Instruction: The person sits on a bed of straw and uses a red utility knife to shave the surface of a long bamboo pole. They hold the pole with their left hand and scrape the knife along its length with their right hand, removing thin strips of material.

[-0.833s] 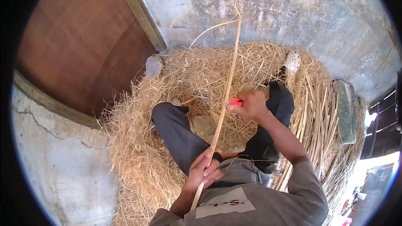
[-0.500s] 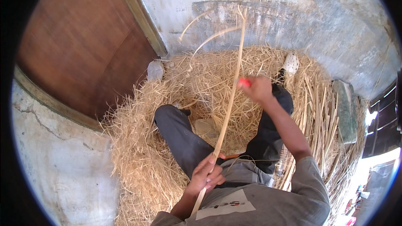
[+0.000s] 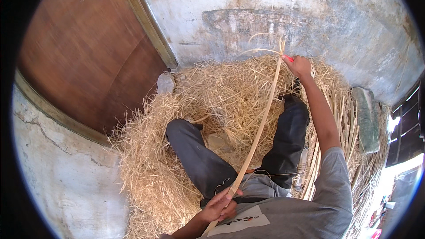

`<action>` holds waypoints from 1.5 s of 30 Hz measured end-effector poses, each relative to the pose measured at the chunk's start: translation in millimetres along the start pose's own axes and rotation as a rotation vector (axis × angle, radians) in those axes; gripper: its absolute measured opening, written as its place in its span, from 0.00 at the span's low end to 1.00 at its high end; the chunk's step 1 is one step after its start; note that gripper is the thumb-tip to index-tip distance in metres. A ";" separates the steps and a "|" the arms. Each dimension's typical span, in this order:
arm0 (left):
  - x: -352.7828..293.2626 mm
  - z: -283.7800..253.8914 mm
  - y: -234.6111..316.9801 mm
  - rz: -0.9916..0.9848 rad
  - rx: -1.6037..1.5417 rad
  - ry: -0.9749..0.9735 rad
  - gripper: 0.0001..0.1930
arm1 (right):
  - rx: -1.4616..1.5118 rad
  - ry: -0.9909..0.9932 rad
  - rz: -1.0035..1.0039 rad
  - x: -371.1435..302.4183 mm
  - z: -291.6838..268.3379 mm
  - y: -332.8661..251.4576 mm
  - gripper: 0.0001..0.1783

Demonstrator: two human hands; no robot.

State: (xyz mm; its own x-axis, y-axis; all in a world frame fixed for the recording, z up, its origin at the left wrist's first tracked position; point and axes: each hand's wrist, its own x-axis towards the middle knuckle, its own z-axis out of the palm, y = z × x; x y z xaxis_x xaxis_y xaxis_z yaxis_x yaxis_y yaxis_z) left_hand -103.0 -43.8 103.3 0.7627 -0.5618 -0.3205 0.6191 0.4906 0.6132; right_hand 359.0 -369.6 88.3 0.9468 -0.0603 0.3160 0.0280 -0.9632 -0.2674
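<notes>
A long pale bamboo strip [image 3: 262, 129] slants from my lap up to the far right. My left hand [image 3: 220, 204] is closed around its near part, close to my shirt. Thin curled shavings [image 3: 261, 50] fan out from the strip's far end. There my right hand [image 3: 299, 67] is closed on a small tool with a red handle [image 3: 289, 58], pressed up against the strip. Most of the tool is hidden by my fingers, and its blade cannot be made out. My right arm is stretched out; the left is bent near my waist.
Loose straw-like shavings [image 3: 164, 172] lie heaped around my bent legs. Several long split strips [image 3: 341, 119] are stacked on my right, beside a greenish stone block [image 3: 366, 119]. A brown door [image 3: 93, 57] and a weathered wall [image 3: 248, 0] stand ahead. A grey stone [image 3: 165, 83] sits by the door frame.
My right hand with the red-handled tool has moved away from me, out to the strip's far end. That end has swung right and down; my left hand keeps its grip.
</notes>
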 end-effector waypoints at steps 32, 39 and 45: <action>89.1 -26.4 56.0 0.225 0.423 0.357 0.15 | 0.834 -0.219 -0.314 -215.8 17.1 -127.3 0.28; 86.6 -20.0 57.5 0.224 0.465 0.343 0.15 | 0.443 -0.114 -0.544 -237.2 -7.5 -127.6 0.36; 79.1 -11.9 59.5 0.220 0.544 0.389 0.14 | 0.439 -0.012 -0.490 -218.6 -0.6 -131.0 0.38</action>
State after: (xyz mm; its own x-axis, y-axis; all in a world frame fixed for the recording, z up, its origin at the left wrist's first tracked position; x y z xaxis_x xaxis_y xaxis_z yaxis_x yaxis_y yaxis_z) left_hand -3.7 -51.1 105.9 0.9337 -0.1596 -0.3204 0.3388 0.1051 0.9350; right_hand 148.1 -230.4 54.8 0.7948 0.3631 0.4863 0.5823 -0.6820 -0.4424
